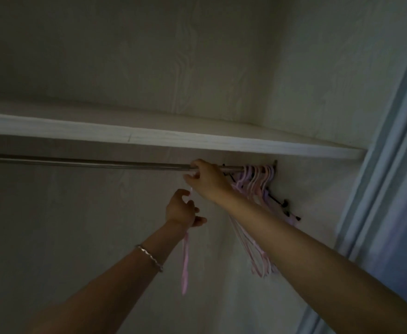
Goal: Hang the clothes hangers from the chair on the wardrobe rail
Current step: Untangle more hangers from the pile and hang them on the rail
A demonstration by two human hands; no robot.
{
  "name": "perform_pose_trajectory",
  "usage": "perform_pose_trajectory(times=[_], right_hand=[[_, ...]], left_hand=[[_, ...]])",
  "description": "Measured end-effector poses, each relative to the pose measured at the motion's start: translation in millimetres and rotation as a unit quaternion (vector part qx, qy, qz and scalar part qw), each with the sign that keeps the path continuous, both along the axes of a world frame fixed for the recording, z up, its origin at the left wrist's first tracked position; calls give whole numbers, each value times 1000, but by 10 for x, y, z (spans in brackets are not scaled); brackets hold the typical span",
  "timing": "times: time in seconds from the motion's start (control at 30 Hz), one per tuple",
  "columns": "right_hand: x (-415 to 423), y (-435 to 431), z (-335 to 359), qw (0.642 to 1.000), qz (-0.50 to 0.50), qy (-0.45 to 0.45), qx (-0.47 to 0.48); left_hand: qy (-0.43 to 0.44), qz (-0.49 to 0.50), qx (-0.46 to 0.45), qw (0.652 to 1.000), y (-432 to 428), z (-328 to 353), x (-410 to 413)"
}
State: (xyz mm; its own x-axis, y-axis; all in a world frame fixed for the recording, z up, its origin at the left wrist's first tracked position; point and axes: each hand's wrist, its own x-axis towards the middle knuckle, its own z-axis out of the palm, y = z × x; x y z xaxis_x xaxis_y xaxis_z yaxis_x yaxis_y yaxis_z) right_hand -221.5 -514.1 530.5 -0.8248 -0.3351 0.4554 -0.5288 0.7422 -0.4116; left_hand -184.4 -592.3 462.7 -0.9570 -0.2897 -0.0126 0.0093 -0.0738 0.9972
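We looked up into a dim wardrobe lined with pale, wood-grained panels (pixel 101 56). A white shelf (pixel 149 138) ran across it, and just beneath the shelf a metal rail (pixel 77 162) stretched from the left edge to the right side wall. On the far right stood a bluish door frame (pixel 390 141).

A bunch of pink hangers (pixel 255 179) already hung at the right end of the rail, packed close together, their thin hooks over the bar and their arms trailing down behind our right forearm. Some dark hangers (pixel 278 201) with black clips showed among them, nearest the side wall.

Our right hand (pixel 207 180) was up at the rail, just left of that bunch, its fingers (pixel 196 163) curled over the bar with the thumb beneath. Our left hand (pixel 180 209), lower and a little to the left, was clamped on one more pink hanger (pixel 185 266): its fingers (pixel 194 208) were curled round the slim neck, the tip of the hook rose towards the right hand, and the pale pink body hung edge-on down past the wrist. This hanger was below the rail, not yet on it. A thin bracelet (pixel 149 257) circled our left wrist.
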Motion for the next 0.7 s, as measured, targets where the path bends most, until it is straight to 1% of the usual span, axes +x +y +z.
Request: perform_pose_trajectory(times=[0.1, 0.17, 0.2, 0.27, 0.3, 0.33, 0.37, 0.43, 0.5, 0.57, 0.7], right_hand=[[56, -91, -103, 999, -36, -7, -24], [54, -91, -139, 998, -50, -18, -21], [73, -83, -145, 998, -57, -31, -18], [76, -47, -121, 997, -75, -27, -8], [67, -29, -93, 997, -79, -17, -7], [55, -8, -61, 996, -85, -10, -10], [33, 8, -13, 996, -92, -1, -14], [-31, 46, 93, 994, -106, 22, -32], [-109, 69, 178, 992, -106, 53, -45], [-202, 83, 208, 991, -102, 73, -38], [-433, 92, 119, 992, -101, 64, -50]], left_hand=[[-4, -11, -31, 999, -27, -10, 106], [-19, -18, -72, 997, -70, -25, 118], [-27, -12, -122, 992, -122, -22, 128], [-23, 28, -262, 964, -250, -3, 127], [-18, 50, -302, 952, -323, 5, 116], [-18, 67, -309, 949, -377, 30, 118], [-18, 72, -293, 953, -423, 67, 133], [-22, 64, -219, 973, -489, 125, 154], [-24, 55, -165, 984, -540, 153, 166], [-25, 49, -147, 988, -584, 144, 162], [-28, 41, -148, 988, -660, 79, 109]])
